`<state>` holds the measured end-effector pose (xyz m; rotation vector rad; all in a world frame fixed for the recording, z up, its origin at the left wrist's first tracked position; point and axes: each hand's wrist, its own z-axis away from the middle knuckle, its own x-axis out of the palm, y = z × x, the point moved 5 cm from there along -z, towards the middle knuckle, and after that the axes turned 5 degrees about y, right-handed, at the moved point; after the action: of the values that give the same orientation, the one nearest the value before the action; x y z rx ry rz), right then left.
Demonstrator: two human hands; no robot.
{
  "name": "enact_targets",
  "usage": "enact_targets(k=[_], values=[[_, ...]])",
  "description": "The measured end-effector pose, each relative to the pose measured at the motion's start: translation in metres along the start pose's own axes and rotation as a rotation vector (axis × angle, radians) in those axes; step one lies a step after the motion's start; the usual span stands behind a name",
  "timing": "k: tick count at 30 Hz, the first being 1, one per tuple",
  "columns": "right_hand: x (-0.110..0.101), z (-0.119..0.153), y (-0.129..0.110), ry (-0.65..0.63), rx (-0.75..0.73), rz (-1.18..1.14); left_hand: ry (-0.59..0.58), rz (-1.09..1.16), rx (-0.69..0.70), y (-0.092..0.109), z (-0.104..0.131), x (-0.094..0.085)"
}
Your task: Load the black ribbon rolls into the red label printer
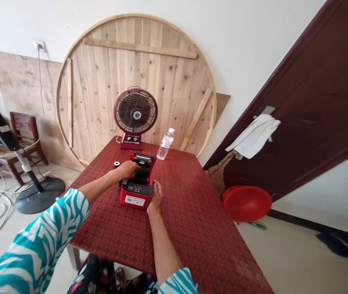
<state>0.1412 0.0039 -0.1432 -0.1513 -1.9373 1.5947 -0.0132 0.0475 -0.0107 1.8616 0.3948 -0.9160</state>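
Right hand cupped loosely against the red printer on the bench, left hand over its left edge, can't tell if that one's gripping.

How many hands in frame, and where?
2: the left hand at the open top of the red-and-black device, its fingertips partly hidden; the right hand against the device's right side. No other hands show.

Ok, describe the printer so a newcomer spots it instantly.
A red table stands before the big wooden disc. On it, nearer than the fan, sits the printer, left hand over it, right hand alongside. Unlike the fan and bottle, it's a red box with its lid raised.
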Motion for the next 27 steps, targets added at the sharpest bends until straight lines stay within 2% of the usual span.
enact_targets(k=[3,8,18,22,25,27], values=[[-0.001,-0.001,0.002,0.037,0.038,0.000,-0.080,-0.150,0.031,0.007,-0.002,0.011],[0.001,0.001,0.001,0.031,0.045,-0.015,-0.176,-0.287,-0.025,0.006,-0.008,0.021],[0.001,0.001,0.001,0.042,0.051,-0.014,-0.163,-0.298,-0.015,0.005,-0.010,0.019],[0.002,0.001,0.000,0.055,0.056,-0.014,-0.103,-0.249,0.035,0.010,-0.003,0.010],[0.002,0.001,-0.002,0.056,0.051,-0.014,-0.003,-0.058,0.053,0.017,0.008,-0.005],[0.001,0.001,-0.004,0.051,0.051,-0.011,0.113,0.116,0.050,0.017,0.020,-0.021]])
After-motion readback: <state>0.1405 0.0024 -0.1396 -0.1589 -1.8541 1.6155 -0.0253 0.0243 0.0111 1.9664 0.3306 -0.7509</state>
